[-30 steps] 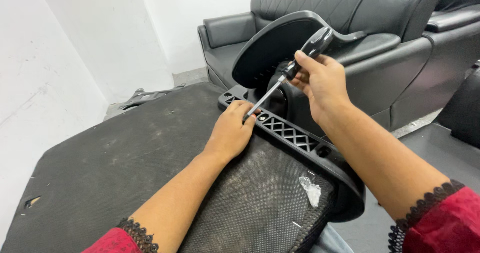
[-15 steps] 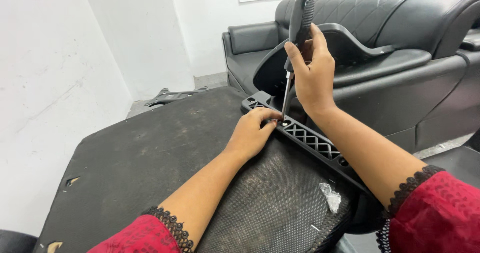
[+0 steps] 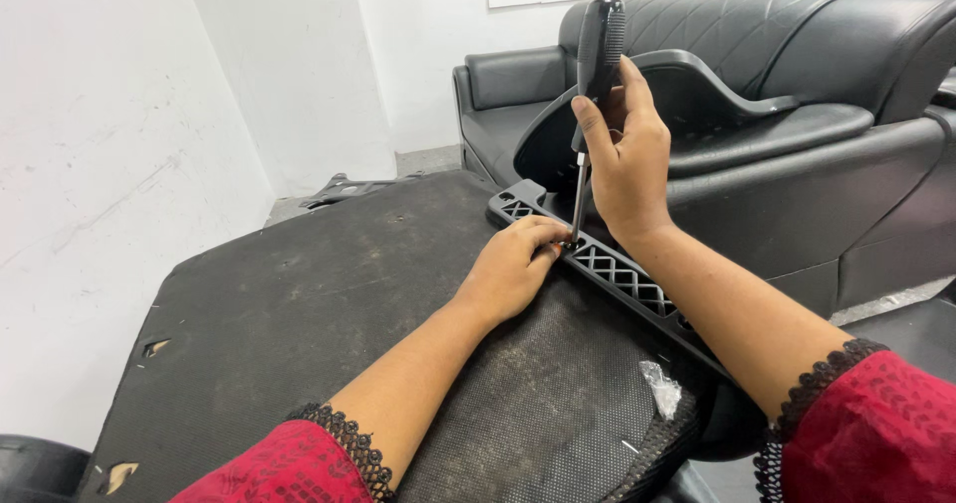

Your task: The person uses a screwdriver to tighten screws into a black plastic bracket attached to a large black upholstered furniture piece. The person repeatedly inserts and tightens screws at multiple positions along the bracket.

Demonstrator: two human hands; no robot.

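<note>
white walls and black sofas stand behind a dark fabric panel (image 3: pixel 329 304). right hand (image 3: pixel 627 159) wraps tight the upright screwdriver (image 3: pixel 595 85) by its thick handle, probably rigid and non-slippery; left hand (image 3: pixel 513 269) steadies the tip at the stiff plastic lattice bracket (image 3: pixel 622 279).

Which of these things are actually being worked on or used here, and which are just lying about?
In use:
right hand gripping the screwdriver
left hand steadying its tip
black lattice bracket
black seat panel

Lying about:
crumpled clear wrapper
black sofa
metal bracket on the floor
</note>
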